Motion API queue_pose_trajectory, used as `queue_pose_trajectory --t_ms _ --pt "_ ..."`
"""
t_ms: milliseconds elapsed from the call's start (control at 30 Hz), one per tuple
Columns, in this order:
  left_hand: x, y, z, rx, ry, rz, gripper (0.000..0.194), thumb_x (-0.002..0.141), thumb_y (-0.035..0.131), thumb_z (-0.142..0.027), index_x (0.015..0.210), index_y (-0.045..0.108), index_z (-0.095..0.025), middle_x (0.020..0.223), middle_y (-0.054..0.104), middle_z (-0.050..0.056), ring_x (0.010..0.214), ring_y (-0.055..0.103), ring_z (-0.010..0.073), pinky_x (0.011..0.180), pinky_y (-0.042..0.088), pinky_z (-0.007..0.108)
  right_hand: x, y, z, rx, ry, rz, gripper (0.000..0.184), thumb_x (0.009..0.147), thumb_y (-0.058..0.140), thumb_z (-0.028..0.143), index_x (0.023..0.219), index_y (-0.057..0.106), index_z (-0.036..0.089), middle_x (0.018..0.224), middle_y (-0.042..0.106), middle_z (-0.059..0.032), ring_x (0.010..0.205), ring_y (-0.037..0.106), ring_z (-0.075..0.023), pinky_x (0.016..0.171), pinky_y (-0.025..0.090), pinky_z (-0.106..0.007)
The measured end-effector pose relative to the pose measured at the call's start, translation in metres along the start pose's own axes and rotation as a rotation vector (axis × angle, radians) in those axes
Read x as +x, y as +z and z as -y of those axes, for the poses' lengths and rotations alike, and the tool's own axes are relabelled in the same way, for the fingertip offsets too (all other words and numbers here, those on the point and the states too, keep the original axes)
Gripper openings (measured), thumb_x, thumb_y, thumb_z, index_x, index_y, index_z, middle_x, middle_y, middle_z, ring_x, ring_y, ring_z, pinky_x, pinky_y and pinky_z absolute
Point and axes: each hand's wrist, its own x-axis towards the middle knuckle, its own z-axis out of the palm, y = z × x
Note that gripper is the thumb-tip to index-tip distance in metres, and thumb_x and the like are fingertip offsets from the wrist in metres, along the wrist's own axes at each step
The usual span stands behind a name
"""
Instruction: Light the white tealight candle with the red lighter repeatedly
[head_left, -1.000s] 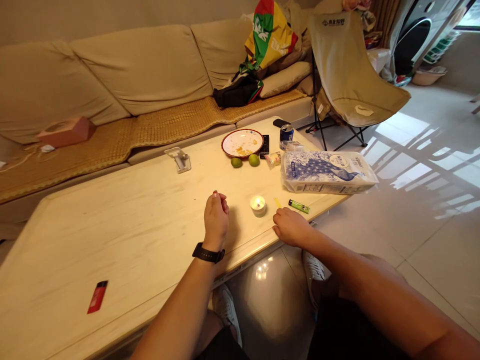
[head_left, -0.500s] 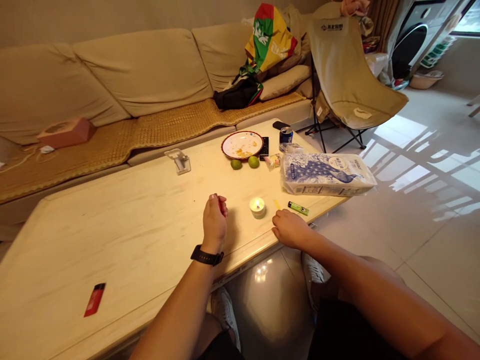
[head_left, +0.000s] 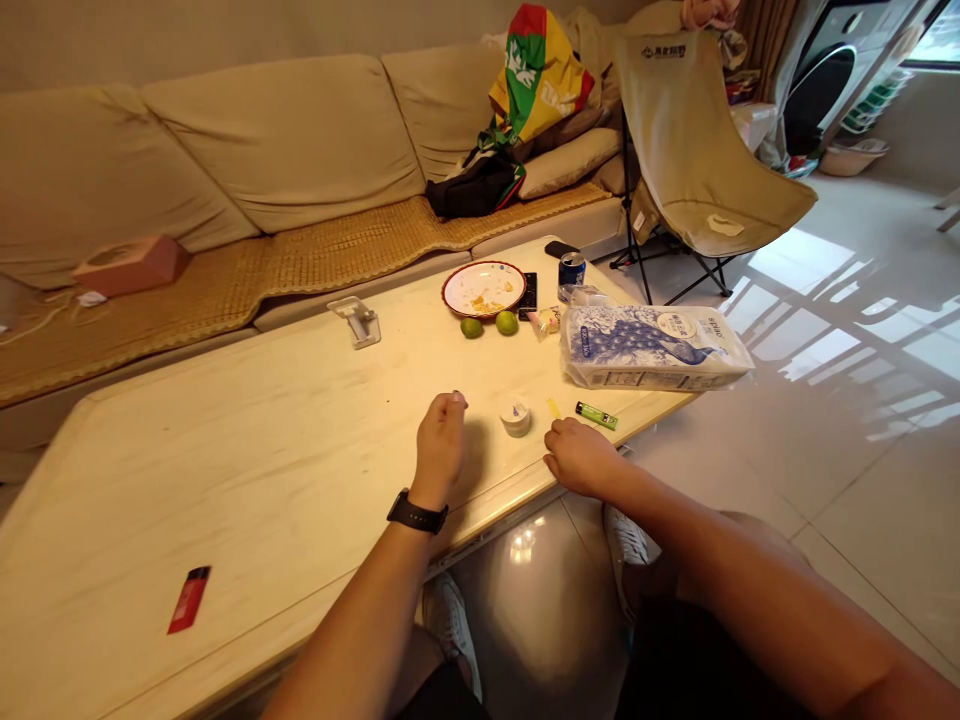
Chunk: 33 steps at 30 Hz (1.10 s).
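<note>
My left hand (head_left: 440, 447), with a black watch on the wrist, hovers over the pale table (head_left: 225, 440) with its fingers curled into a loose fist; what it holds, if anything, is hidden. Just right of it stands a small white tealight candle (head_left: 515, 416) with no flame showing. My right hand (head_left: 579, 455) rests on the table's front edge, fingers curled down, nothing visible in it. A green lighter (head_left: 597, 414) and a small yellow bit (head_left: 553, 406) lie just beyond that hand.
A red lighter (head_left: 188, 599) lies at the near left. Farther back are a plate (head_left: 484, 287), two limes (head_left: 489, 325), a drink can (head_left: 571, 270), a phone stand (head_left: 359, 321) and a printed pack (head_left: 654, 346). Sofa behind, folding chair (head_left: 694, 140) at right.
The candle's flame was lit in both earlier frames and is out now. My left hand has shifted slightly right, toward the candle. My right hand stays put.
</note>
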Motion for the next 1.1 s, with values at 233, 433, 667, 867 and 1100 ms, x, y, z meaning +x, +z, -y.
queue_pose_trajectory --t_ms 233,433,667,867,1100 --pt "-0.010 0.010 -0.009 0.508 0.383 0.173 0.028 0.098 0.051 -0.041 0.078 0.052 -0.022 0.076 0.059 0.005 0.074 0.053 0.0224 0.069 0.037 0.036 0.001 0.003 0.000 -0.011 -0.004 -0.015 0.031 0.100 0.052 0.031 0.111 0.072 0.011 0.111 0.069 -0.0180 0.110 0.060 -0.0290 0.097 0.044 -0.035" --pt "-0.009 0.018 -0.010 0.658 0.436 0.200 0.020 0.095 0.051 -0.033 0.078 0.054 -0.022 0.077 0.061 0.008 0.075 0.056 0.0249 0.069 0.037 0.038 0.001 0.001 0.000 -0.009 0.001 -0.010 0.031 0.100 0.053 0.032 0.112 0.072 0.010 0.111 0.069 -0.0179 0.110 0.060 -0.0292 0.096 0.045 -0.036" --pt "-0.008 0.020 -0.010 0.690 0.445 0.223 0.016 0.094 0.051 -0.029 0.081 0.057 -0.021 0.080 0.063 0.009 0.078 0.057 0.0256 0.071 0.039 0.039 0.000 -0.002 0.001 0.002 0.016 0.005 0.031 0.099 0.054 0.032 0.112 0.072 0.011 0.113 0.069 -0.0181 0.111 0.060 -0.0291 0.096 0.045 -0.035" --pt "-0.009 0.020 -0.015 0.682 0.437 0.233 0.014 0.092 0.051 -0.028 0.081 0.056 -0.022 0.081 0.063 0.008 0.078 0.057 0.0252 0.072 0.040 0.039 0.000 0.000 0.000 0.016 0.014 -0.011 0.031 0.099 0.055 0.032 0.112 0.072 0.010 0.112 0.069 -0.0180 0.111 0.060 -0.0298 0.095 0.045 -0.037" --pt "-0.010 0.018 -0.015 0.494 0.335 0.192 0.017 0.094 0.050 -0.032 0.079 0.050 -0.023 0.078 0.060 0.006 0.076 0.055 0.0235 0.070 0.039 0.038 0.000 -0.001 0.001 0.014 0.013 -0.002 0.030 0.099 0.055 0.031 0.111 0.073 0.011 0.112 0.069 -0.0176 0.110 0.060 -0.0285 0.094 0.044 -0.035"
